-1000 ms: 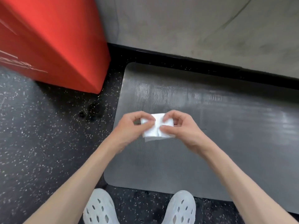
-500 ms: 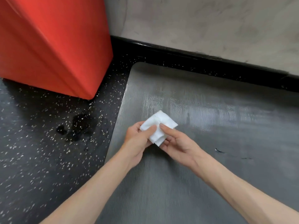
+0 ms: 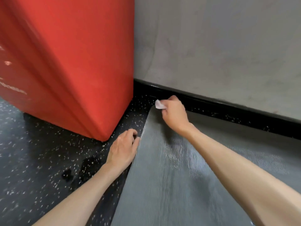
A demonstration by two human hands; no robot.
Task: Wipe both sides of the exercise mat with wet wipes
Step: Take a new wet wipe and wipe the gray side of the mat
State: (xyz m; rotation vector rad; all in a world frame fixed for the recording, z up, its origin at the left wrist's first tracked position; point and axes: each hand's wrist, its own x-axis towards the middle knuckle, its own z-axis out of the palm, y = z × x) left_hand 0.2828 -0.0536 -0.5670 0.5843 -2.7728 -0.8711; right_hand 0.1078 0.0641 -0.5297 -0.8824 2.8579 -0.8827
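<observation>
Head view, looking down and forward. Right hand (image 3: pixel 175 114) reaches out over the far left corner of the mat (image 3: pixel 171 185), fingers closed round a bunched white wipe (image 3: pixel 158 104). The wipe pokes out past the knuckles, right at the mat's corner; whether it touches the mat cannot be told.

Left hand (image 3: pixel 124 148) is low at the mat's left edge, nearer than the right. Its fingers are curled down toward the floor (image 3: pixel 32 160) and its thumb lies against the mat's edge. Whether it actually pinches the edge cannot be told.

Mat is grey with a ribbed, shiny surface and lies flat on the black speckled floor. Its far edge runs just beside a black baseboard (image 3: pixel 228 108) under a grey wall (image 3: pixel 228 46).

Large red block (image 3: pixel 73 62) stands on the floor left of the mat, near its corner. Dark blotches (image 3: pixel 88 163) mark the floor beside the left forearm.
</observation>
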